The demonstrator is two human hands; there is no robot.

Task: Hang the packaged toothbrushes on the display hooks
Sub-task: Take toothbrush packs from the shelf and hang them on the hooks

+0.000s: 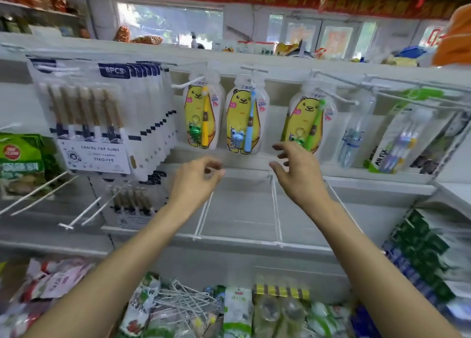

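- While both arms reach up toward the display, neither hand holds anything; the left hand [197, 177] hangs below the blue pack [244, 120] and a little to its left, fingers loosely curled with thumb and forefinger near each other, nothing between them that can be seen
- Right hand [297, 169] is below and to the right of the blue pack, fingers spread and lightly bent; its fingertips lie just beside the bottom edge of the green pack [308, 120], and contact cannot be told because of blur
- Three bear-printed toothbrush packs hang in a row on white hooks: the yellow pack [202, 113] just left of the blue pack, the green pack to its right with a gap between
- Farther right of the blue pack, past the green one, hang a clear pack [353, 134] and a tilted box [397, 144] of brushes
- Far left of the blue pack hang stacked six-brush packs [89, 118] marked "6PCS"; more of them hang lower down
- Below the blue pack, bare wire hooks [276, 210] jut forward from the panel, between the forearms
- Well below it, at the bottom edge, lie loose hooks [186, 304] among assorted packets
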